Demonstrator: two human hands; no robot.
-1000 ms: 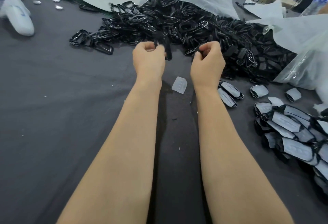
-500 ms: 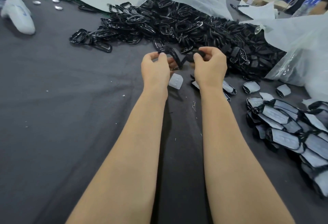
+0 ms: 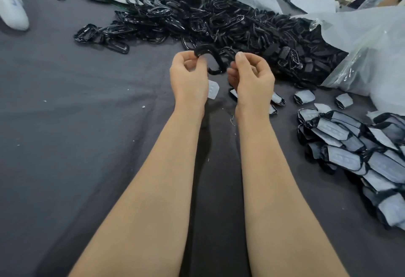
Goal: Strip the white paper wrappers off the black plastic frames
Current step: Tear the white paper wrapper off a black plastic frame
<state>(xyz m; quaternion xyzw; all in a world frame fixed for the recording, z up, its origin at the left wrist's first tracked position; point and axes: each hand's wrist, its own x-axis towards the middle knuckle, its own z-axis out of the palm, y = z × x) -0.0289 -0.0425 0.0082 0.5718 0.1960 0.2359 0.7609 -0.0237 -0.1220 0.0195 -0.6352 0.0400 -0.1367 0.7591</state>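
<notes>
Both hands are up off the surface (image 3: 87, 145), sharing one black frame (image 3: 217, 56) between them, in front of the far-edge heap. Left hand (image 3: 189, 77) pinches the frame's left end with thumb and fingertips. Right hand (image 3: 254, 79) has its fingers curled on the right end. The exact contact there is partly hidden.

The frame's long axis runs roughly left-right across the gap between the hands, and the loop sags toward me. No white shows on it, so I read it as already stripped. One loose wrapper (image 3: 213, 89) lies flat on the surface just under the left wrist.

Key geometry for the next move:
- The bare frame pile (image 3: 219, 20) is straight ahead toward the far edge, just beyond both hands. It's about equally near to each, so either hand could drop the frame there.
- The wrapped frames (image 3: 350, 156) are stacked along the right edge, well apart from the left hand and clearly closer to the right. Their long axes mostly run diagonally, from near the middle out toward the near right corner.
- A few single wrapped ones (image 3: 304, 96) sit just right of the right wrist and are the nearest pick.

My guess is release forward, then the right hand takes the next piece.

Risk: a dropped frame could land among the wrapped singles.
</notes>
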